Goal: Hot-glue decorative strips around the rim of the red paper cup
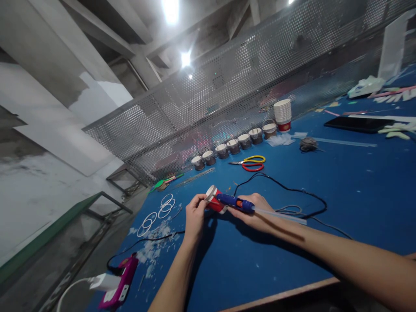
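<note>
My left hand [196, 211] pinches the rim side of a red and white paper cup [214, 203], which is tilted over the blue table [286, 173]. In my right hand [255, 212] is a blue glue gun [235, 202], its nozzle against or very near the side of the cup. A clear glue stick [281, 216] sticks out of the gun's back end, over my right forearm. Whether a strip lies along the cup's rim is too small to tell.
Yellow and red scissors [253, 163] lie beyond the cup. Farther back stand several small cups [233, 146] and a cup stack [282, 113]. White rings [166, 205] and a magenta power strip [122, 284] are at left; a black cord [292, 187] loops at right.
</note>
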The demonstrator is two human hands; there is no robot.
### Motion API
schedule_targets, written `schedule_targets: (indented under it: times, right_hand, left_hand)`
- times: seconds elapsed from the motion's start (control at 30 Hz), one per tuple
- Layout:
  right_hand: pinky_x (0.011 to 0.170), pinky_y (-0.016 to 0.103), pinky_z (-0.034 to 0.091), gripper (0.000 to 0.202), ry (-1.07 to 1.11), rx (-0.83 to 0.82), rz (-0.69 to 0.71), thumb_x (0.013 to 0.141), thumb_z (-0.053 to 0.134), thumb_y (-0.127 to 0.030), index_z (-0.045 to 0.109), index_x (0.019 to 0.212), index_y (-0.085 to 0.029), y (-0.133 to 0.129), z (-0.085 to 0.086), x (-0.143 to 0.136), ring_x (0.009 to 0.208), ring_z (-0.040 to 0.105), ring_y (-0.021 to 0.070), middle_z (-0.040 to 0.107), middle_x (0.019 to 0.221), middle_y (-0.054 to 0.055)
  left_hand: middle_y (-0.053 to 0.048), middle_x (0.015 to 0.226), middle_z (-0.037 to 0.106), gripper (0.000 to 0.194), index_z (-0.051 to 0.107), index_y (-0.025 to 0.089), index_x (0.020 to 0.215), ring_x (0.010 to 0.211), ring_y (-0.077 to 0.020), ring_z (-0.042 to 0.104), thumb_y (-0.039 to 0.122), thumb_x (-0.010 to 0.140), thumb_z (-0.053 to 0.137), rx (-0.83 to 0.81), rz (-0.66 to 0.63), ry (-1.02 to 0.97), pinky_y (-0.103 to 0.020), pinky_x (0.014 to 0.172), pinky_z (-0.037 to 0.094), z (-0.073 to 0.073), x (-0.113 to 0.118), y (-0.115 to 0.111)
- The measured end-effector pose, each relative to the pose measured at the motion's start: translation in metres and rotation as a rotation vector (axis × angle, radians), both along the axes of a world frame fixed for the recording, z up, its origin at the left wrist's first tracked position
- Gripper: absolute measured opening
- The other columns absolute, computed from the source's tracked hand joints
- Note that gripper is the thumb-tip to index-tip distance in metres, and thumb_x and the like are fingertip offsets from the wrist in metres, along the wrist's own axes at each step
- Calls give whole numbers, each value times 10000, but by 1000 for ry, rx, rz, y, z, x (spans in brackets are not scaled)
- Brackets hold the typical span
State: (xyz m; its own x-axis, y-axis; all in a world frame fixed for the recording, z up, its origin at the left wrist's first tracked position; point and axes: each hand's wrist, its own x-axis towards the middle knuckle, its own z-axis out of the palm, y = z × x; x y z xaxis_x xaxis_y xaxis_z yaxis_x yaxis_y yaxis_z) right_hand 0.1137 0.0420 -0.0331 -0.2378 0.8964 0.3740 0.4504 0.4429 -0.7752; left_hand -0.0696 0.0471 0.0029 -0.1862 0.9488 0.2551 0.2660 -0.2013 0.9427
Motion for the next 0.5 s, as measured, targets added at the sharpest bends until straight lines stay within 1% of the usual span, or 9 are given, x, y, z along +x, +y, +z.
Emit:
schedule_targets:
  times: [0.1,0.23,0.43,0.5]
  right_hand:
    - [505,242,261,340,3,-9,0,826,545,-452,612,631,-182,1,0,1,492,395,113,563,557,12]
    - [478,239,256,356,59,-55,-52,825,551,-446,579,584,-185,4,0,3,480,390,115,527,528,2]
    - [486,253,266,340,53,20,-1,822,560,-422,561,571,-192,0,-1,1,463,399,116,521,514,6]
    - [480,256,268,339,66,25,-3,817,562,-419,552,561,-197,0,-2,0,458,395,118,517,507,7]
  left_hand:
    - [40,570,556,74,609,176,589,572,-116,490,208,615,548,-2,-5,-1,-203,595,409,0,0,0]
    - [42,576,554,68,605,176,600,569,-113,478,209,604,546,0,1,-11,-203,589,396,-1,-1,1]
    - [45,560,538,88,600,177,596,557,-115,470,224,598,526,-1,5,0,-208,577,389,1,0,0]
    - [46,556,532,87,593,176,590,557,-113,464,221,593,518,-5,3,-3,-207,577,387,1,0,0]
